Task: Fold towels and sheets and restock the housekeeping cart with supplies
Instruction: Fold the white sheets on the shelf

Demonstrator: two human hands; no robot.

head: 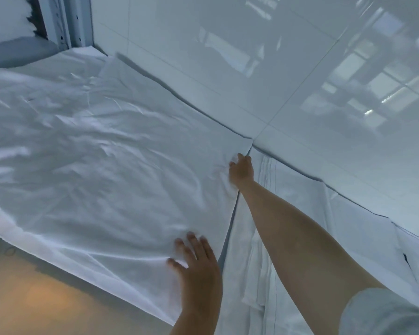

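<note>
The fingers of the left hand (198,267) are spread and laid flat on the near right corner of a white sheet (102,160), which is pressed down under the palm. The fingers of the right hand (242,170) are bent onto the sheet's far right corner, where the cloth is bunched beneath them; whether it is pinched or only pressed cannot be told. The right arm is stretched far across, with a grey sleeve (382,313) seen at the near right. The sheet is spread wide and wrinkled over a flat surface, its right edge running straight between the two hands and its left part reaching the far left. Just beside that edge, to the right, more white linen (288,213) is laid in long folds. A glossy white tiled wall (300,68) is met along the far side, and a floor (46,298) is seen at the near left.
</note>
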